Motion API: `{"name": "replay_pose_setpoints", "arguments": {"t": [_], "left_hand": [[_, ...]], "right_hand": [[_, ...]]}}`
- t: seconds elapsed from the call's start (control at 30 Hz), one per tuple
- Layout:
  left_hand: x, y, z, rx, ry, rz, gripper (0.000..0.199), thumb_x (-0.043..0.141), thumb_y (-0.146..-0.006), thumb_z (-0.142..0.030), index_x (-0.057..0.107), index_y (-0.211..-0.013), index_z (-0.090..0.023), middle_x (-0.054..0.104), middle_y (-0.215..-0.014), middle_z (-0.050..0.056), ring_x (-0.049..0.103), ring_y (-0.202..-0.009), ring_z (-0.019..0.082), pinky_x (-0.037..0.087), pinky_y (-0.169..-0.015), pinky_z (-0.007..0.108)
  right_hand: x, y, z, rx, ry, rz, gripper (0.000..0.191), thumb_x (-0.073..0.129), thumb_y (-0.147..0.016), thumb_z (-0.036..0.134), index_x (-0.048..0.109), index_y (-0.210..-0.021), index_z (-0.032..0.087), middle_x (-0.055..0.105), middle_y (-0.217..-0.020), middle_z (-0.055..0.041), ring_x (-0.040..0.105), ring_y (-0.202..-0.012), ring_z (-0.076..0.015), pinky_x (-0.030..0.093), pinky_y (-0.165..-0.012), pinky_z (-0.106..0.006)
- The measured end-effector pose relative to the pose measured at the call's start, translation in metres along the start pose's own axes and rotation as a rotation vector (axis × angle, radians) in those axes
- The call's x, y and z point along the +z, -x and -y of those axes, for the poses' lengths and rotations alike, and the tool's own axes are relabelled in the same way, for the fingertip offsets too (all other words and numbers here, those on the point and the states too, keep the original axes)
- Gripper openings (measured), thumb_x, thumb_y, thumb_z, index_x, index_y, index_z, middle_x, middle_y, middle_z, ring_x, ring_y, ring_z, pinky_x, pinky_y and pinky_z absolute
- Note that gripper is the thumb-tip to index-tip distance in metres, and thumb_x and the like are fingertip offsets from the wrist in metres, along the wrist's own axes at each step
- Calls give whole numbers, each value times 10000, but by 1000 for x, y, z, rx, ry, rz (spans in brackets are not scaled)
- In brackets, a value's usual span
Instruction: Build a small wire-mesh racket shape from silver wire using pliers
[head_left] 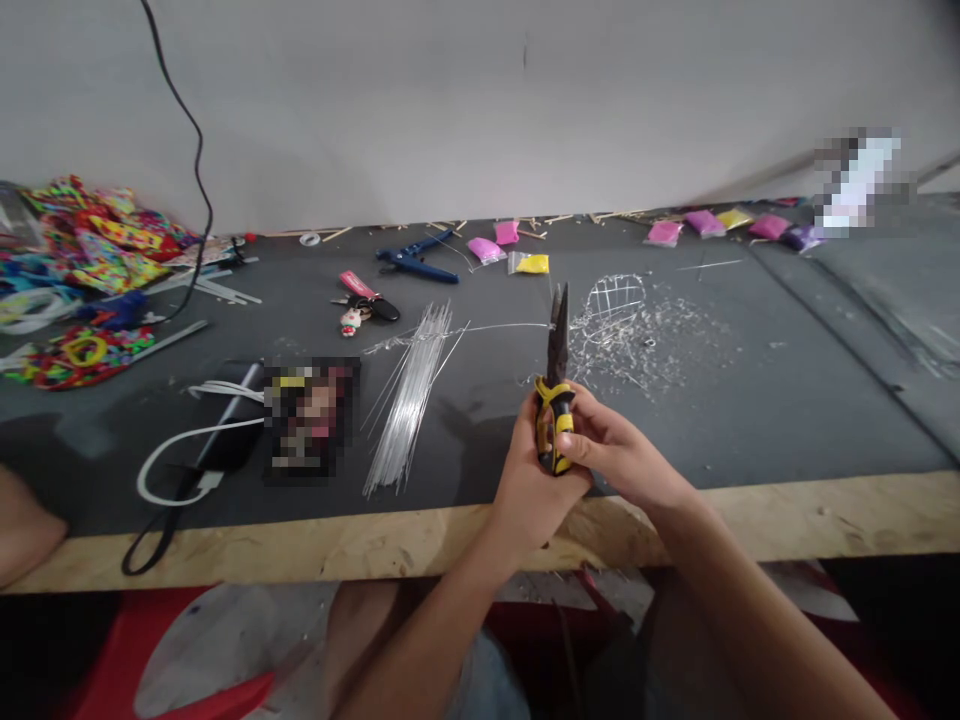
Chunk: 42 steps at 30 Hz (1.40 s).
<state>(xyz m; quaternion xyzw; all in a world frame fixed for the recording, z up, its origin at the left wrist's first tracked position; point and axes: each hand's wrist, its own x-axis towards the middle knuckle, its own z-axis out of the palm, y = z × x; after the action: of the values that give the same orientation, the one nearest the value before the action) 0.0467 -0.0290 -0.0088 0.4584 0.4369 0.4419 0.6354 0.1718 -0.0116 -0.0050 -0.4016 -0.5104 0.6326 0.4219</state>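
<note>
Fingers of both hands close around the yellow-and-black handles of a pair of long-nose pliers (556, 390) — the left hand (529, 490) wraps the lower grips from behind, the right hand (611, 450) pinches them from the side with thumb and forefinger. The pliers stand nearly upright above the near edge of the table (825, 520), nose pointing away, its tip just meeting a single thin wire (495, 327) that runs across the dark mat. Whether the nose has actually bitten the wire is too fine to tell.

Judging by the scene, work is well underway: a small wire mesh form (616, 300) sits just beyond the tip amid a scatter of wire clippings (660, 345), while a thick bundle of straight wires (409, 395) lies unused to the left. Both forearms rise from the lap, wrists meeting at the tool — elbows low, hands close together.

Farther off lie keys (364, 305), a blue hand tool (412, 262) and small coloured packets (510, 245).
</note>
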Motion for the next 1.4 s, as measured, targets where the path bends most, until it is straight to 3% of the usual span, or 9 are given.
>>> {"name": "replay_pose_setpoints", "arguments": {"t": [0.13,0.3,0.57,0.73,1.2,1.3,1.4], "left_hand": [[2,-1,-1,36,42,6,823,644,-651,-82,259,-1353,-274,549,-1183,81,576,-1031,219,474,-858,338],[4,-3,-1,139,71,-22,694,698,-593,-64,406,-1190,-264,570,-1050,40,594,-940,199,484,-823,326],[5,-1,-5,126,111,46,813,704,-554,-17,380,-1261,-257,554,-1159,80,577,-1020,263,489,-855,356],[5,-4,7,197,71,-22,628,667,-607,-38,485,-1161,-270,596,-1108,37,583,-1001,221,474,-869,343],[-1,-4,15,156,37,-77,554,641,-629,-74,506,-1137,-248,605,-1075,40,600,-910,183,491,-743,283],[-3,-6,16,146,-15,-105,407,618,-687,-119,522,-1067,-229,612,-969,29,601,-813,156,486,-690,264],[-5,-8,15,99,-19,-154,301,597,-728,-163,516,-1013,-220,601,-847,8,582,-690,128,475,-610,244]], "right_hand": [[4,0,1,-62,54,-28,256,666,-744,344,637,-978,243,407,-1322,-54,466,-1152,-233,419,-930,-343],[9,2,6,-75,209,-26,289,696,-709,366,662,-972,253,417,-1347,-57,409,-1221,-277,350,-1007,-419],[8,6,8,-72,326,-91,306,733,-662,353,670,-946,255,433,-1310,-61,399,-1222,-276,295,-1044,-467],[13,7,10,-56,375,-122,268,747,-646,338,672,-887,248,454,-1263,-59,423,-1188,-269,328,-1018,-449],[22,8,6,-55,347,-187,323,750,-636,311,621,-925,247,460,-1286,-59,435,-1184,-254,366,-984,-430],[25,8,2,-27,230,-207,388,733,-660,313,539,-991,255,452,-1301,-62,484,-1129,-229,410,-939,-406],[25,7,-6,-34,45,-173,575,760,-631,290,430,-1101,279,384,-1367,-66,462,-1173,-219,401,-963,-384]]}}
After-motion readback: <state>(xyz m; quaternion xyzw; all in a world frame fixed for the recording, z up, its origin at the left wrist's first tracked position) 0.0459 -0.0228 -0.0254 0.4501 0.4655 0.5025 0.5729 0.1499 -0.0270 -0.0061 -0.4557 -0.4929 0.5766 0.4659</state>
